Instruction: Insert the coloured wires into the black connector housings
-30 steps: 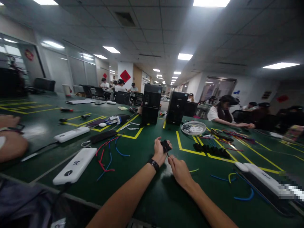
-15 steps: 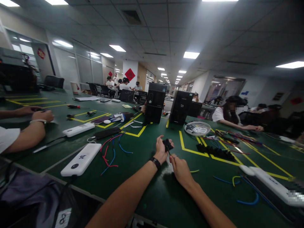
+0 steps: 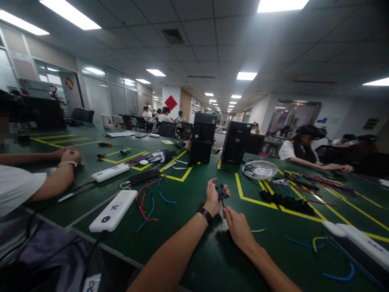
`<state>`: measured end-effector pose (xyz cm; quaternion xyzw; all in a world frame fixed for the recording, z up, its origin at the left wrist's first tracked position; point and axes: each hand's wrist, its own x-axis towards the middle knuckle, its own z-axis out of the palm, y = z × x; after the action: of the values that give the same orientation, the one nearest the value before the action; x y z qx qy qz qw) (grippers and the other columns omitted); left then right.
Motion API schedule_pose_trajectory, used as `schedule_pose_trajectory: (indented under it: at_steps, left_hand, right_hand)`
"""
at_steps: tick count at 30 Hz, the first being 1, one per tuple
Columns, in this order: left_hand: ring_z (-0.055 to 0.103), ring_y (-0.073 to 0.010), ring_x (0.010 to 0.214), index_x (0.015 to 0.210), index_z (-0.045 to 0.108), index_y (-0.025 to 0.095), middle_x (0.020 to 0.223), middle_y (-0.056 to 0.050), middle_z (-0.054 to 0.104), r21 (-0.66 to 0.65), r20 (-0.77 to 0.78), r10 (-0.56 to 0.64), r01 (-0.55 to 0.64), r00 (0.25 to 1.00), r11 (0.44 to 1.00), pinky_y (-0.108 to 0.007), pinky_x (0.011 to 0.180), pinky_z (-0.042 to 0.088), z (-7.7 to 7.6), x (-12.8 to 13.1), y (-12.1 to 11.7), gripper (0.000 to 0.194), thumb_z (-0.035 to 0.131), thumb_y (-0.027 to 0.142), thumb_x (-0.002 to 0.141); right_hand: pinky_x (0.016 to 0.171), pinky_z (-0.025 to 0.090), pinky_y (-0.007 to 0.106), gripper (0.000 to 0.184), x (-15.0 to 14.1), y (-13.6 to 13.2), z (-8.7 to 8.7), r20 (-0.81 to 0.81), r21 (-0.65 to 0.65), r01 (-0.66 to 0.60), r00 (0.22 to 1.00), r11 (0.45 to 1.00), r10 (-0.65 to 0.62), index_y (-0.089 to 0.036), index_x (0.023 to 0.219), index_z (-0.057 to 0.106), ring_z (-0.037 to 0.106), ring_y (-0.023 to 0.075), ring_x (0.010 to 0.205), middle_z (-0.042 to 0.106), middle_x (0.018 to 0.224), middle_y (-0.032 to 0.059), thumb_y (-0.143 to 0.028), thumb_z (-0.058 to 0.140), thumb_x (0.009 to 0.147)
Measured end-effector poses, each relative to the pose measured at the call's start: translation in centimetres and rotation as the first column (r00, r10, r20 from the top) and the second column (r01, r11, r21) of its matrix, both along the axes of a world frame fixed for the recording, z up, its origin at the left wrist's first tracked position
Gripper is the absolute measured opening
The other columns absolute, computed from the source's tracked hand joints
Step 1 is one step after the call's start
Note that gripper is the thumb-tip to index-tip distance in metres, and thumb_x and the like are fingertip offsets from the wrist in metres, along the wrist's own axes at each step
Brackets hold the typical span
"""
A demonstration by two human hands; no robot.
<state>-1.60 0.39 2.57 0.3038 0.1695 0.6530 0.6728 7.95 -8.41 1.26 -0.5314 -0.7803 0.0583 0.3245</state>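
Note:
My left hand (image 3: pixel 213 198), with a black band on its wrist, is closed around a small black block (image 3: pixel 222 191) with round hollows on its face. Below and right of it, my right hand (image 3: pixel 238 229) pinches a thin dark rod (image 3: pixel 223 202) whose upper end meets the block's lower edge. Whether the rod is a screwdriver shaft or a wire, I cannot tell. Both hands are above the green table (image 3: pixel 194 227). A short yellow-green wire (image 3: pixel 258 230) lies just right of my right hand.
Red and blue wires (image 3: pixel 152 198) and a white power bank (image 3: pixel 114 211) lie left. Two black boxes (image 3: pixel 203 138) stand ahead. Right are a white basket (image 3: pixel 259 169), a row of black parts (image 3: pixel 287 202) and blue wires (image 3: pixel 338 277). Co-workers sit at both sides.
The whole view has shifted, so everything appears a little further right and lower. The block's face now shows more clearly. My hands keep their hold on the block and rod.

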Motion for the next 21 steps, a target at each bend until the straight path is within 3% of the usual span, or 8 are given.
schedule_pose_trajectory:
  at_steps: [4, 9, 11, 14, 16, 21]
  left_hand:
    - [0.056, -0.0120, 0.049, 0.106, 0.037, 0.024, 0.066, 0.000, 0.058, 0.130, -0.146, 0.081, -0.063, 0.986, 0.990, -0.025, 0.051, 0.046, -0.4, -0.4, 0.3, 0.025, 0.042, 0.030, 0.082]
    - [0.055, -0.0132, 0.047, 0.106, 0.032, 0.023, 0.060, 0.001, 0.056, -0.095, 0.038, 0.094, -0.090, 0.995, 0.991, -0.028, 0.051, 0.047, -0.5, 0.8, 0.5, 0.023, 0.034, 0.029, 0.083]
    - [0.054, -0.0133, 0.046, 0.104, 0.032, 0.023, 0.059, 0.002, 0.055, -0.109, -0.001, 0.123, -0.123, 0.992, 0.986, -0.027, 0.049, 0.046, -0.4, 0.7, 0.5, 0.022, 0.033, 0.029, 0.083]
    - [0.054, -0.0118, 0.046, 0.102, 0.037, 0.023, 0.064, 0.001, 0.057, 0.086, -0.167, 0.207, -0.195, 0.964, 0.977, -0.024, 0.048, 0.045, -0.1, 0.0, 0.2, 0.021, 0.038, 0.031, 0.083]
    - [0.056, -0.0123, 0.049, 0.102, 0.038, 0.023, 0.067, 0.000, 0.059, 0.174, -0.193, 0.212, -0.179, 0.958, 0.968, -0.024, 0.049, 0.046, 0.0, -0.1, 0.2, 0.021, 0.040, 0.031, 0.083]
    - [0.055, -0.0139, 0.047, 0.104, 0.031, 0.023, 0.059, 0.002, 0.056, -0.085, 0.016, 0.062, -0.060, 0.998, 0.995, -0.029, 0.052, 0.048, 0.0, 0.8, 0.2, 0.023, 0.034, 0.026, 0.082]
  right_hand:
    - [0.053, 0.036, 0.025, 0.044, 0.2, -0.1, 1.1, -0.143, 0.018, 0.030, 0.989, 0.999, -0.027, -0.022, 0.067, 0.052, 0.057, 0.0164, 0.053, 0.059, 0.057, 0.0022, -0.043, 0.025, 0.095]
    - [0.053, 0.036, 0.027, 0.045, -0.1, 0.4, 0.4, -0.074, 0.008, -0.005, 0.997, 1.000, 0.006, -0.023, 0.067, 0.051, 0.057, 0.0172, 0.051, 0.060, 0.059, 0.0039, -0.046, 0.024, 0.094]
    - [0.054, 0.036, 0.027, 0.044, -0.2, 0.3, 0.4, -0.061, 0.012, -0.014, 0.998, 1.000, 0.015, -0.022, 0.067, 0.051, 0.058, 0.0171, 0.053, 0.061, 0.061, 0.0039, -0.045, 0.024, 0.094]
    - [0.054, 0.035, 0.025, 0.044, -0.2, -0.1, 1.2, -0.130, -0.002, 0.017, 0.991, 1.000, -0.017, -0.021, 0.066, 0.051, 0.056, 0.0160, 0.053, 0.058, 0.058, 0.0020, -0.044, 0.025, 0.094]
    - [0.053, 0.035, 0.025, 0.045, 0.0, -0.3, 1.6, -0.181, -0.013, 0.046, 0.982, 0.999, -0.047, -0.021, 0.066, 0.051, 0.054, 0.0153, 0.051, 0.055, 0.054, 0.0005, -0.044, 0.024, 0.094]
    - [0.059, 0.035, 0.025, 0.039, 0.1, 0.0, 0.6, -0.081, -0.025, -0.018, 0.997, 1.000, 0.016, -0.020, 0.070, 0.052, 0.058, 0.0170, 0.060, 0.060, 0.064, 0.0037, -0.037, 0.026, 0.094]
